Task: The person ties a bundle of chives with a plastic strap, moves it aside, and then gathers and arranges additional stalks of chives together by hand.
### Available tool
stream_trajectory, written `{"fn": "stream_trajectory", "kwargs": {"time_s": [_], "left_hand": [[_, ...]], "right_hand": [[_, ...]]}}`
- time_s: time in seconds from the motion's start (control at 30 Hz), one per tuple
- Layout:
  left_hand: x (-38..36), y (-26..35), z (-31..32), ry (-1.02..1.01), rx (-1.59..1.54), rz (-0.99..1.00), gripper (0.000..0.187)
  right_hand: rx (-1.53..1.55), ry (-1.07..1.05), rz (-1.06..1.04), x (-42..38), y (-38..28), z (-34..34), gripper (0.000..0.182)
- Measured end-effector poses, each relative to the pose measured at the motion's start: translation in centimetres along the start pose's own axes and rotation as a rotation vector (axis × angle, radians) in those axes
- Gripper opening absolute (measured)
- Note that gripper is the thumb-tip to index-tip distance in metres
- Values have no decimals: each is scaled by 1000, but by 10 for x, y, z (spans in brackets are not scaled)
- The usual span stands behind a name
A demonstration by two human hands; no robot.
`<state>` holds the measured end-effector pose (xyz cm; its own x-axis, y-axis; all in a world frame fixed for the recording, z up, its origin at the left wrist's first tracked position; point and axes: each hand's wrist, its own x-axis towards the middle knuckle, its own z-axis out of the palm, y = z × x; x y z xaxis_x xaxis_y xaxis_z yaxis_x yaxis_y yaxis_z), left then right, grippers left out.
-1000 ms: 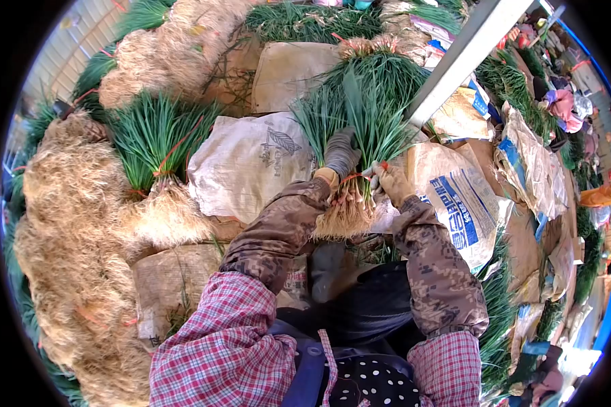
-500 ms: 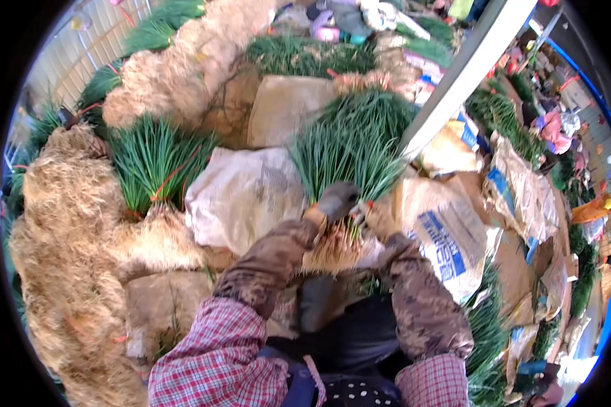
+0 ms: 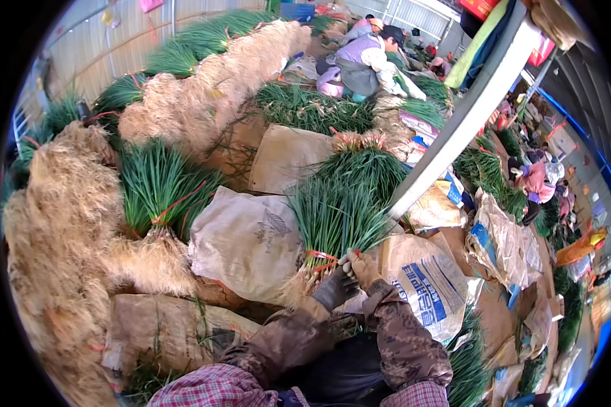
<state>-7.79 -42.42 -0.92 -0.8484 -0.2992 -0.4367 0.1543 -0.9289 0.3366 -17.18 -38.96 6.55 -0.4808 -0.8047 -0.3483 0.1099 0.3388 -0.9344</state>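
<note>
Sacks [image 3: 251, 237] and piled greens surround the chive bundle [image 3: 332, 217], its long axis toward twelve o'clock; left hand [image 3: 334, 288] and right hand [image 3: 363, 268] clench its red tie [image 3: 322, 256].

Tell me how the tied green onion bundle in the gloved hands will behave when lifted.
The bundle probably holds together, since a red tie cinches it near the roots. Its long leaves fan out loosely, so the tops likely flop. Probably light for its bulk.
</note>
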Motion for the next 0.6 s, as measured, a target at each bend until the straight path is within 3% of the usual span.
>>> {"fn": "stream_trajectory", "kwargs": {"time_s": [0.13, 0.3, 0.43, 0.47, 0.57, 0.6], "left_hand": [[11, 12, 11, -368, -406, -42, 36], [-15, 23, 17, -250, -692, -250, 33], [-18, 26, 8, -248, -640, -204, 30], [-17, 26, 5, -245, -612, -183, 30], [-17, 29, 1, -231, -543, -144, 28], [-16, 27, 1, -225, -523, -130, 28]], "right_hand": [[-20, 59, 51, -10, -10, 8, 42], [-104, 133, 65, -23, -3, 22, 43], [-338, 109, -160, -40, 0, 32, 43], [-340, 67, -125, -52, -8, 37, 40], [-561, 175, -469, -90, -35, 72, 38], [-597, 238, -563, -82, -13, 67, 35]]}}
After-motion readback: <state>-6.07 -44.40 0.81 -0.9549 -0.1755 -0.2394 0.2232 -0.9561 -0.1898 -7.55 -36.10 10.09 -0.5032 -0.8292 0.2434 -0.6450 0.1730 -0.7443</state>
